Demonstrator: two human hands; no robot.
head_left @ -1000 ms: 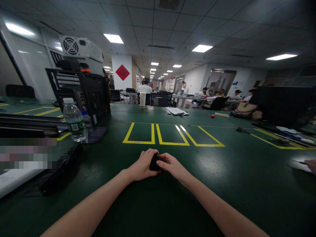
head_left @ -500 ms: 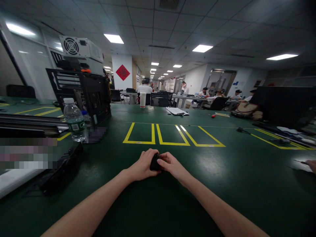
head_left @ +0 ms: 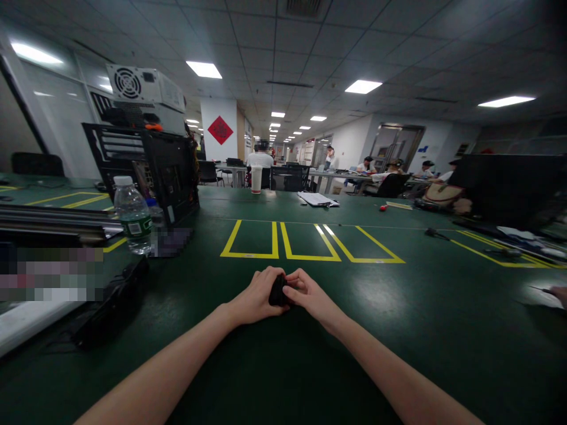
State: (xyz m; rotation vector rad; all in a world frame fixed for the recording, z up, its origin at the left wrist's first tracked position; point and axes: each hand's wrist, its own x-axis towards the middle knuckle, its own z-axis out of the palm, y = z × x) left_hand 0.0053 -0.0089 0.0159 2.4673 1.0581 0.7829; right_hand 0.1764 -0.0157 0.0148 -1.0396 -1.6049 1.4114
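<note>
Between my two hands is a small black object (head_left: 277, 291), partly covered by fingers, so its kind does not show. My left hand (head_left: 258, 297) wraps round its left side, thumb low and fingers over the top. From the right, my right hand (head_left: 309, 295) pinches at the object's edge with thumb and fingertips. Both hands are low over the green table (head_left: 283, 366), just in front of the yellow tape outlines (head_left: 310, 258).
On the left stand a water bottle (head_left: 135, 215), an open computer case (head_left: 170, 171) with a power supply (head_left: 142, 85) on top, and a black strap-like item (head_left: 110, 301). Farther back are a cup (head_left: 256, 179) and a clipboard (head_left: 318, 199). Another person's hand (head_left: 559, 294) shows at right.
</note>
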